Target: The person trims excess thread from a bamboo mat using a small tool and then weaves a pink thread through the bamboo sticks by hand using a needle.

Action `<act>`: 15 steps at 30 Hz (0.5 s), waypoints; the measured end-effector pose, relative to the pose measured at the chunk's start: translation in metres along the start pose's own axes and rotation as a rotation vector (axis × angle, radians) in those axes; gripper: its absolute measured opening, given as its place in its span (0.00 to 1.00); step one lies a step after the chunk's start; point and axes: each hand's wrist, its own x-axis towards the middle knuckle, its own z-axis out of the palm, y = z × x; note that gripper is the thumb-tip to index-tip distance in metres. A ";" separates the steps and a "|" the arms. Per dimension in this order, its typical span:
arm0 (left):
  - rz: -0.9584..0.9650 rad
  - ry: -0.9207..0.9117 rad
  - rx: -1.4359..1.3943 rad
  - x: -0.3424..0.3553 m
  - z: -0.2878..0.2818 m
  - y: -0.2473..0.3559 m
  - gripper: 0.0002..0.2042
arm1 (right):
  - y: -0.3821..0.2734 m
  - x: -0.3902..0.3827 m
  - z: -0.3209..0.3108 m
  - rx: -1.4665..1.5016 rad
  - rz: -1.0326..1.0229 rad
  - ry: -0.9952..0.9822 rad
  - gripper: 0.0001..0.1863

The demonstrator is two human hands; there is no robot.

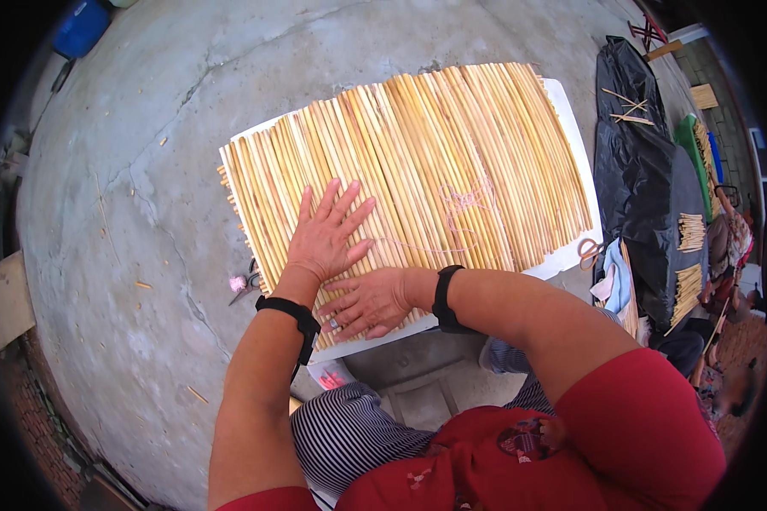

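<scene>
A wide layer of pale yellow straw-like stalks (418,145) lies side by side over a white board (581,162). My left hand (325,234) rests flat on the stalks toward their left part, fingers spread. Just nearer to me, my right hand (368,304) also lies on the stalks with its fingers stretched out to the left. Neither hand holds anything. A loose tangle of pinkish thread (469,200) sits on the stalks, and a strand of it runs left toward my hands. By the board's left edge are a small pink ball of thread (238,283) and dark-handled scissors (249,288).
Orange-handled scissors (589,252) and a light blue cloth (615,274) are right of the board. Beyond them, black plastic sheeting (635,196) bears stalks, with bundles of cut stalks (689,285) alongside. A blue container (81,27) stands far left. People sit at the right edge.
</scene>
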 end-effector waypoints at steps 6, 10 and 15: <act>0.003 -0.006 0.009 0.001 -0.001 0.001 0.35 | 0.000 -0.001 0.001 -0.030 0.002 -0.017 0.27; 0.006 0.000 -0.009 -0.001 0.001 0.001 0.35 | 0.001 -0.001 0.003 -0.049 -0.006 0.000 0.27; 0.007 0.015 -0.020 -0.001 0.002 -0.001 0.35 | 0.001 0.000 0.004 -0.058 -0.012 0.013 0.27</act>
